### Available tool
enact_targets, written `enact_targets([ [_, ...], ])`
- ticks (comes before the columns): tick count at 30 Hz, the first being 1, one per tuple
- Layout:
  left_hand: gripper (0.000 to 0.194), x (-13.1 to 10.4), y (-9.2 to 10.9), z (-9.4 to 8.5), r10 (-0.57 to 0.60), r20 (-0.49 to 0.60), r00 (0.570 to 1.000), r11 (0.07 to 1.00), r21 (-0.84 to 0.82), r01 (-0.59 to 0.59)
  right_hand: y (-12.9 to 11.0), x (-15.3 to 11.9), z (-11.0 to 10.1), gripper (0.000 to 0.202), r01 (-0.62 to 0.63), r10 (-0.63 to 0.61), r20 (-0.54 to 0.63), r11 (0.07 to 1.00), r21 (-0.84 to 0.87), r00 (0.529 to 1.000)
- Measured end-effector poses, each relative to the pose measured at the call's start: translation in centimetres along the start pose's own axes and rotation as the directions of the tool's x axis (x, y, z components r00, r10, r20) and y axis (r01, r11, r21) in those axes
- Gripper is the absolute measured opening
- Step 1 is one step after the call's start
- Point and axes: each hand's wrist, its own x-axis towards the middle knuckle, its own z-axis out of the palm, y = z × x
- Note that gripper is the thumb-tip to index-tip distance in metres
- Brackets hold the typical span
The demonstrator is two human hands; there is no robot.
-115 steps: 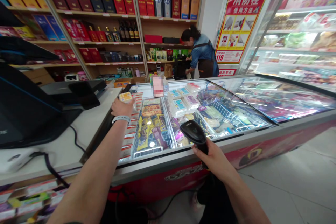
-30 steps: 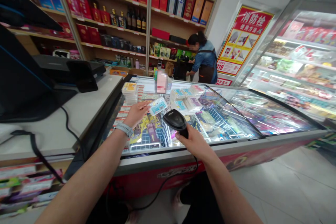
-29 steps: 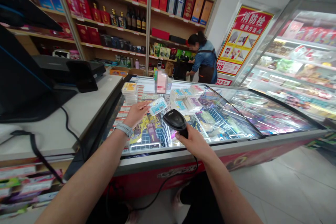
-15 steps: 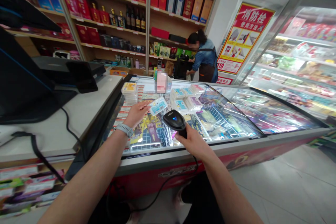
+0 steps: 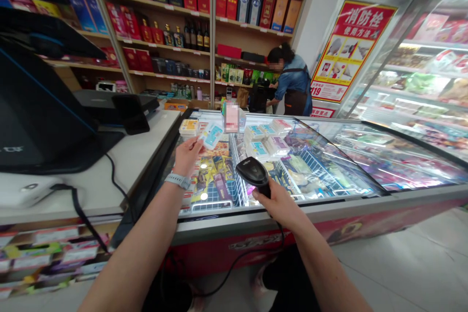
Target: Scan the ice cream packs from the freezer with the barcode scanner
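Note:
Between the fingers of my left hand (image 5: 189,153) is a flat clear pack with a blue label (image 5: 212,135), tilted above the glass of the freezer. Just behind that hand stands a stack of yellow-labelled packs (image 5: 189,127). My right hand (image 5: 280,202) is wrapped round the handle of a black barcode scanner (image 5: 253,171), its head pointing left and away from me. Beyond the scanner, several packs with blue and purple labels (image 5: 265,139) are piled on the glass.
A chest freezer (image 5: 329,207) spans the middle. On the left, a counter (image 5: 157,144) bears a black terminal (image 5: 36,112) and cables. The scanner's cable hangs down in front. A person in a blue shirt (image 5: 292,80) bends by the back shelves (image 5: 164,46).
My left hand has shifted with its pack toward the yellow-labelled stack, and the pack is tilted differently. The scanner's blue light no longer shows. The whole view has shifted slightly.

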Motion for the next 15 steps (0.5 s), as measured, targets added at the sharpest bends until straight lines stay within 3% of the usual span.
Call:
enact_targets([
  [6, 0.036, 3.2, 1.4, -2.2, 0.043, -0.305, 0.951, 0.996, -0.067, -0.066, 0.5, -0.5, -0.4, 0.022, -0.022, 0.022, 0.000, 1.000, 0.016, 1.000],
  [11, 0.018, 6.0, 2.4, -2.8, -0.006, -0.382, 0.924, 1.000, 0.005, 0.009, 0.6, -0.5, -0.3, 0.024, -0.011, 0.011, 0.000, 0.999, 0.050, 1.000],
  [15, 0.021, 7.1, 2.3, -2.9, -0.035, -0.384, 0.923, 0.988, 0.124, 0.089, 1.0, -0.5, -0.3, 0.027, 0.005, -0.005, 0.002, 0.998, 0.070, 1.000],
])
